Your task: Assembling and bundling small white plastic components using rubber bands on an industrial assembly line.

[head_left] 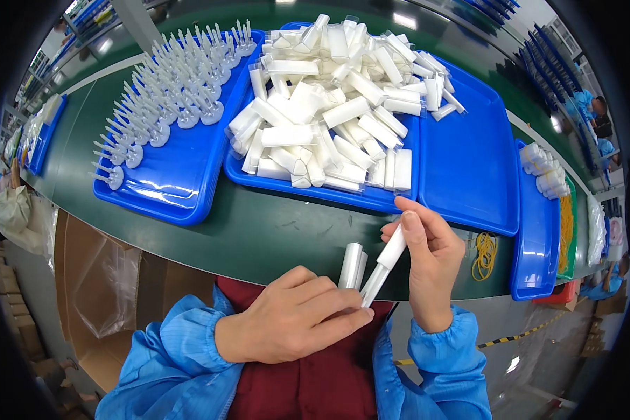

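Observation:
Above the table's near edge, my left hand [287, 318] is closed around the lower end of a few shiny clear plastic sleeves [352, 266]. Between thumb and fingers, my right hand [430, 259] pinches a white roll [392, 250]. Its lower end meets a slim clear sleeve [375, 283] that slants down into my left hand; how far one sits inside the other is hard to tell. Just beyond my hands, a blue tray [315, 194] carries a big heap of white rolls in clear sleeves [346, 112].
Many translucent plunger-like pieces [189, 115] stand on the left blue tray [157, 199]. Another blue tray [465, 175] lies right of the heap. Yellow rubber bands [484, 255] rest on the green table [273, 234]. Wrapped white rolls [542, 171] sit farther right. A cardboard box [94, 308] stands below left.

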A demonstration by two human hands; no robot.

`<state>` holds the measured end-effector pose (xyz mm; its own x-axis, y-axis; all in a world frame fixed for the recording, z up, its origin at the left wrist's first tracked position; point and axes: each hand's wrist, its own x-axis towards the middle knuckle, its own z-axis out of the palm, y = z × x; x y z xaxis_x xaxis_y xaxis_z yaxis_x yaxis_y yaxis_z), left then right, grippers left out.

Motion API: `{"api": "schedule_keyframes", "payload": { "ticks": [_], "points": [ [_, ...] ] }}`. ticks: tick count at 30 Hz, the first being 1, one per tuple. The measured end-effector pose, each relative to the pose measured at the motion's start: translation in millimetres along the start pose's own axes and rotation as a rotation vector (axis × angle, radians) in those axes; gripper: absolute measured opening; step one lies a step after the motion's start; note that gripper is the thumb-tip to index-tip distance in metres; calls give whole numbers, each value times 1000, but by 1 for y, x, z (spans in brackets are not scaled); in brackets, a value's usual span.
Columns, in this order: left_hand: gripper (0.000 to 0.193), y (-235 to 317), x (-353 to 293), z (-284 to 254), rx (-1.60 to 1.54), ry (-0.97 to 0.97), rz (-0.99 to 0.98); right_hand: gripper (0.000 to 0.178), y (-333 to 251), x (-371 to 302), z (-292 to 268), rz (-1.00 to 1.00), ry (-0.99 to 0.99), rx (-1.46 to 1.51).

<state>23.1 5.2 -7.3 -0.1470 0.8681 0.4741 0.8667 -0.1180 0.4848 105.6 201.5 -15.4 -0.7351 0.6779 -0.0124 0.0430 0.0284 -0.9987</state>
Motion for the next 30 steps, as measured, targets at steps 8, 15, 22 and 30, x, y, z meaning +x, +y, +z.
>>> {"api": "schedule_keyframes", "payload": {
  "ticks": [8,15,22,30],
  "points": [
    [32,4,0,2,27,-18,-13,23,-2,-5,-6,-58,-67,-200],
    [36,-4,-5,15,72,262,-52,22,6,-35,7,-260,-6,-396],
    [105,-1,6,12,-518,331,-421,22,-2,-31,3,-477,3,-385],
    [42,-6,16,11,-1534,-236,-1036,68,-10,-43,1,-667,-333,-492]
  ]
}}
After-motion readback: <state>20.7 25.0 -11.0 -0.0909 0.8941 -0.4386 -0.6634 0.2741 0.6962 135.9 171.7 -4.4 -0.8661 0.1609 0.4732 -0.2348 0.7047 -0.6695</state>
